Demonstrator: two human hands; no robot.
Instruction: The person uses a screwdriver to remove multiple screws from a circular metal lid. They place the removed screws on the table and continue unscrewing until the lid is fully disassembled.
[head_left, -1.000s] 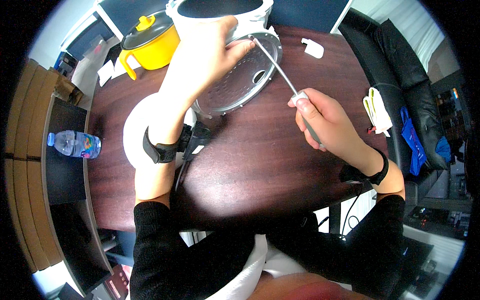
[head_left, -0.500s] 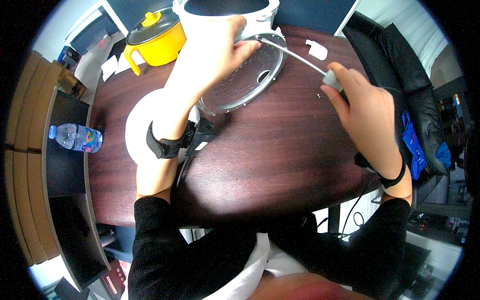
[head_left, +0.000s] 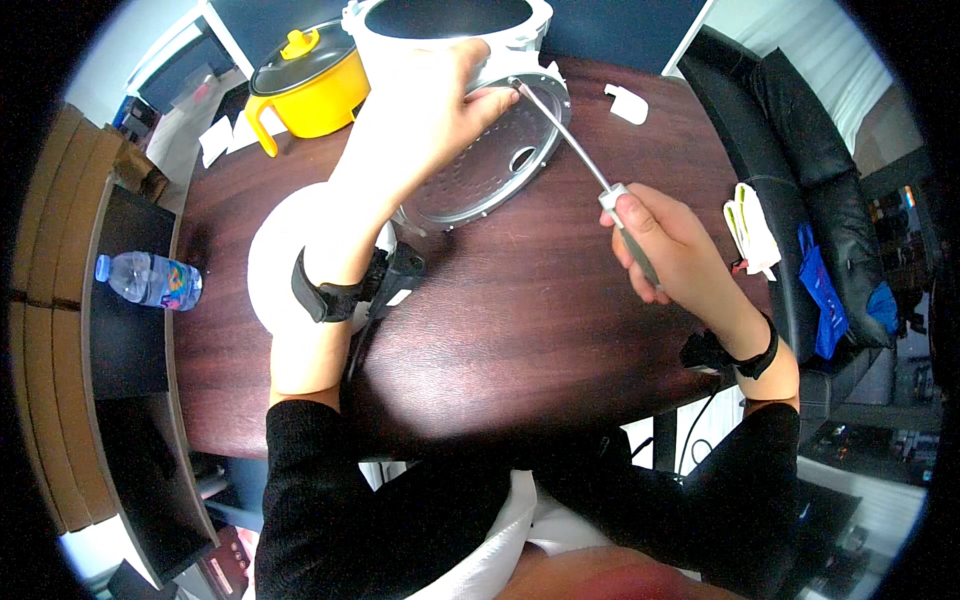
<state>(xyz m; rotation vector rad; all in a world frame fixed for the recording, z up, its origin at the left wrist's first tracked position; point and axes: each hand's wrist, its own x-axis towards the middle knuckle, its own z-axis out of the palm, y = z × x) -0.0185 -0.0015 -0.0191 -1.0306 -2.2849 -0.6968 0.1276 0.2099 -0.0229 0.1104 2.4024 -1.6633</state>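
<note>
My left hand (head_left: 425, 115) is closed on the upper rim of a round, grey see-through-looking lid plate (head_left: 470, 180), its thumb by the edge. My right hand (head_left: 675, 245) grips a screwdriver (head_left: 570, 140) with a grey and white handle. The shaft slants up to the left, and its tip meets the plate's rim beside my left thumb. Whatever the tip touches is too small to make out. Behind the plate stands a white cooker (head_left: 525, 40) with a dark interior. A white rounded piece (head_left: 285, 260) lies partly under my left forearm.
A yellow pot (head_left: 315, 100) with a dark lid stands at the back left. A small white part (head_left: 627, 105) lies at the back right, and a folded cloth (head_left: 750, 230) at the table's right edge. A water bottle (head_left: 150, 280) is at the far left.
My right hand has come down and left, tilting the screwdriver more steeply while its tip stays at the rim. Its fingers now wrap the handle lower. My left hand has barely moved.
</note>
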